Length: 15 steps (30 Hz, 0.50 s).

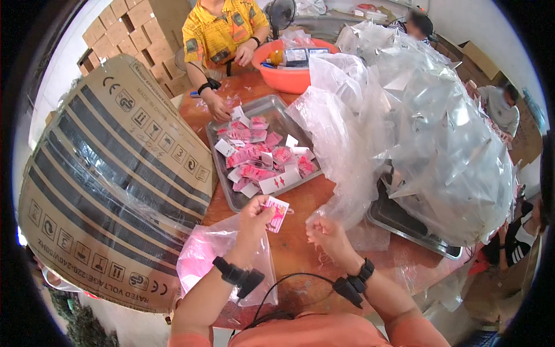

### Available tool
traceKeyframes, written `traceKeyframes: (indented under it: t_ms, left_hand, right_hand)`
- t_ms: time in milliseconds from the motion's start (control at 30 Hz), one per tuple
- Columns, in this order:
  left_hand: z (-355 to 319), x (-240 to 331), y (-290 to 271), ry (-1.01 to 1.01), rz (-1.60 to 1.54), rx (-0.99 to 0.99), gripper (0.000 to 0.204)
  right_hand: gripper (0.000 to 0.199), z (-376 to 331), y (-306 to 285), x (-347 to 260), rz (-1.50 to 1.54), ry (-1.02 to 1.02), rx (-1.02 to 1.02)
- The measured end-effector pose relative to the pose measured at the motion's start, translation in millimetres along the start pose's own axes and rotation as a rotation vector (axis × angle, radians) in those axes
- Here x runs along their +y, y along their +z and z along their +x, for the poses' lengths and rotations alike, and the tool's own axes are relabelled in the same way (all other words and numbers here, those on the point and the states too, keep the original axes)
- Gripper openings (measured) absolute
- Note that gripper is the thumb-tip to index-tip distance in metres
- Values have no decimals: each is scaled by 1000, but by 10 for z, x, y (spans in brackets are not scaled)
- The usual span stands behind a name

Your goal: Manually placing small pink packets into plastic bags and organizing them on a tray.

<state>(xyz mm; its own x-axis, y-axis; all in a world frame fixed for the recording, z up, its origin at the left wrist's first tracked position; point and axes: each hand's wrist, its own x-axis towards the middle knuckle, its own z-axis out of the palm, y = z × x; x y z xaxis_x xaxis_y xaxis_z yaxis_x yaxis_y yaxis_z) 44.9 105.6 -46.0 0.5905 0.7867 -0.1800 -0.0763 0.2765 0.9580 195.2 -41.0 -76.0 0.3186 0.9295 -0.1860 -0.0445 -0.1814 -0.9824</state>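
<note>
Left hand [254,218] pinches a pink card [277,215]; right hand [329,236] half-curled, its hold unclear.

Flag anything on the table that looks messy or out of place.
The clear plastic sprawls over the dark tray, hiding much of it. In the grey tray, pink packets lie jumbled at all angles. No clear damage shows.

Card [277,216] paper-like; tray [269,107] dull, metal-looking; carton [130,168] matt cardboard; big bag [445,139] glossy plastic.
</note>
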Motion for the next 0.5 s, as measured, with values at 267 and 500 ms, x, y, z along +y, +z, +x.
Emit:
traceKeyframes:
  t_ms: [267, 500]
  left_hand:
    - [346, -22, 122, 143, 88, 15, 16]
    - [739, 286, 145, 158, 234, 67, 10]
  right_hand:
    - [12, 570, 222, -530, 164, -124, 216]
    - [11, 1393, 204, -505, 138, -261, 187]
